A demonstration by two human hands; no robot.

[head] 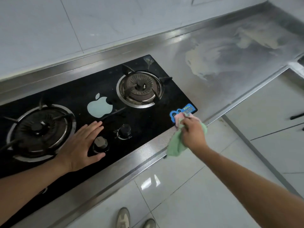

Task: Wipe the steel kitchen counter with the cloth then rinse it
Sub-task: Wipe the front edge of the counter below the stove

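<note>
Cloth (176,143): green with a pink part, bunched, gripped in the right hand (193,131) with the fingers curled round it. It sits at the front right corner of the black glass gas hob (79,89), its pink end over a blue label (182,111) and its green end hanging past the front edge of the steel counter (230,79). Left hand (83,145): flat on the hob glass, fingers straight, holding nothing, thumb just beside the left control knob (100,143); the right control knob (124,130) stands apart from it. Counter right of the hob carries pale smeared residue (197,63). Hob has a left burner (39,127) and a right burner (139,87), with a pale apple-shaped sticker (99,106) between them. Shoes (123,218) on the tiled floor below.
</note>
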